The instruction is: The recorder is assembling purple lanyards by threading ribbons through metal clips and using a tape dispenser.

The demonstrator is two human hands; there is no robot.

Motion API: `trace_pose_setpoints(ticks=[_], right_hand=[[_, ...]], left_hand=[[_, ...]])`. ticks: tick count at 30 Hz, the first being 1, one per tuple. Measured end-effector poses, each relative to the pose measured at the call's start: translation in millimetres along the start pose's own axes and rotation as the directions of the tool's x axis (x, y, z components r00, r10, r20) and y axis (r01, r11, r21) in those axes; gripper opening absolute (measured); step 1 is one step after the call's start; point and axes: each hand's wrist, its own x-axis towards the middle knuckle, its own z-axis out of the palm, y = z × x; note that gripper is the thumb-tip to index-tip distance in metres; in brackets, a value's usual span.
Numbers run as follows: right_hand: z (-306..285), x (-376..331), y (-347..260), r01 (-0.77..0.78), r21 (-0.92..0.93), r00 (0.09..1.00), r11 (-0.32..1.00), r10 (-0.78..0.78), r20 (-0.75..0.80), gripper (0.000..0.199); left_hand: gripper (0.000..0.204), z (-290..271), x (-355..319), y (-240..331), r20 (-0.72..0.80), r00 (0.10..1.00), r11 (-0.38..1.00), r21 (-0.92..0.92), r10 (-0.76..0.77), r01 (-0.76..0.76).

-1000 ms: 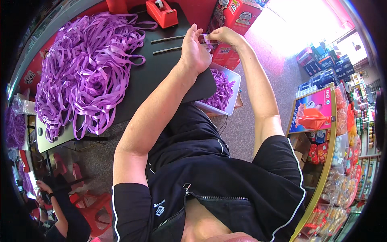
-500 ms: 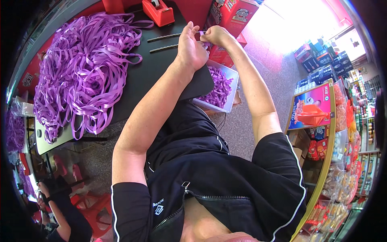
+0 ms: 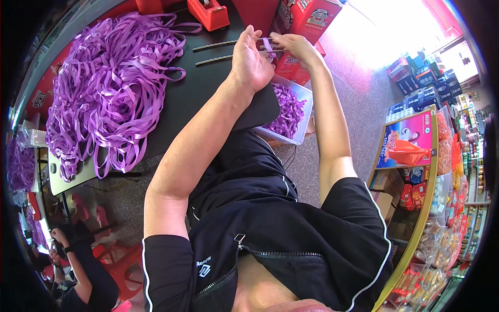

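Left hand (image 3: 253, 61) and right hand (image 3: 294, 46) pinch a short purple ribbon piece (image 3: 267, 46) between them. A clear bin (image 3: 304, 112) holds finished pieces. A large ribbon heap (image 3: 109, 78) remains on the tabletop (image 3: 200, 88).

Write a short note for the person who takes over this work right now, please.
Left hand: raised over the black table, fingers pinching a small purple ribbon piece.
Right hand: pinching the same piece from the other side.
Big heap of purple ribbon lies on the table at the left. A clear tray under the hands holds many finished purple pieces.
Done: part of the tray is filled. Left: the heap looks large.
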Motion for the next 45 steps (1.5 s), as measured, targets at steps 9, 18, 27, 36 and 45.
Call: trace_pose_setpoints(ticks=[9,18,27,36,45], right_hand=[[25,11,97,-0.309,0.768,0.951,0.561,0.177,0.254,0.021],[91,27,97,-0.601,0.785,0.785,-0.152,-0.298,0.543,0.025],[93,18,74,-0.409,0.909,0.880,-0.081,-0.299,0.370,0.034],[91,27,86,-0.431,0.899,0.786,-0.071,-0.520,0.336,0.029],[79,28,95,-0.527,0.845,0.780,-0.084,-0.442,0.443,0.022]], left_hand=[[0.071,3,3,0,0.017,0.998,0.996,-0.053,-0.066,0.067],[0.070,2,-3,1,0.007,0.999,0.996,-0.074,-0.048,0.049],[0.068,-1,-2,2,0.016,1.000,0.999,-0.035,-0.027,0.028],[0.067,1,-3,1,0.048,0.998,0.999,-0.026,-0.039,0.040],[0.066,2,-5,2,0.034,0.998,0.998,-0.047,-0.047,0.048]])
